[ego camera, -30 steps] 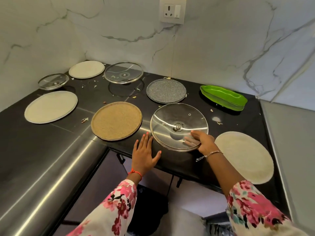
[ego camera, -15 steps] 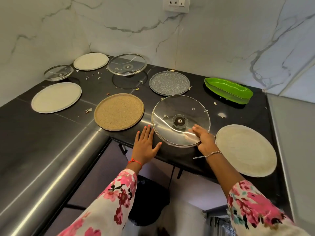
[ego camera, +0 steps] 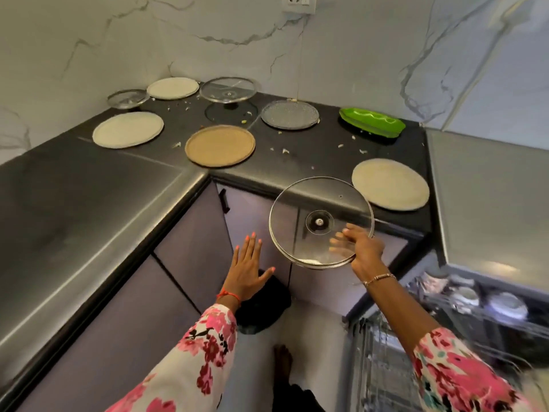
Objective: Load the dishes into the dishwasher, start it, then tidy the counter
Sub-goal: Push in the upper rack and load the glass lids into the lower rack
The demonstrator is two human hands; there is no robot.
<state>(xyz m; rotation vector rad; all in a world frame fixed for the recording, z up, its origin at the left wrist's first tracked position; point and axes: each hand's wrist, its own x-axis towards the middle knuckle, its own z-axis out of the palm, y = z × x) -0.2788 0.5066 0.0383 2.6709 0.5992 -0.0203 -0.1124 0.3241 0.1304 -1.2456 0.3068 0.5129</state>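
Note:
My right hand point(ego camera: 364, 248) grips the lower right rim of a large glass lid point(ego camera: 309, 215), held in the air in front of the counter edge, its knob side facing away. My left hand point(ego camera: 245, 270) hovers open to the lid's left, fingers spread, touching nothing. On the black counter point(ego camera: 74, 185) lie a brown plate point(ego camera: 219, 145), a grey speckled plate point(ego camera: 289, 114), three cream plates point(ego camera: 390, 187) point(ego camera: 127, 129) point(ego camera: 173, 88), a green leaf-shaped dish point(ego camera: 372, 121) and two more glass lids point(ego camera: 228, 89) point(ego camera: 128, 98). The open dishwasher rack point(ego camera: 475, 304) shows at the lower right.
Food crumbs point(ego camera: 285, 150) are scattered over the counter. Purple cabinet doors point(ego camera: 190, 242) run below it. A black bin point(ego camera: 261, 304) stands on the floor by my foot point(ego camera: 282, 359). A steel appliance top point(ego camera: 493, 197) is at the right; a wall socket point(ego camera: 298, 3) sits up top.
My right hand has lifted the large glass lid off the counter and drawn it toward me. My left hand left the counter edge. My view dropped, revealing the dishwasher rack.

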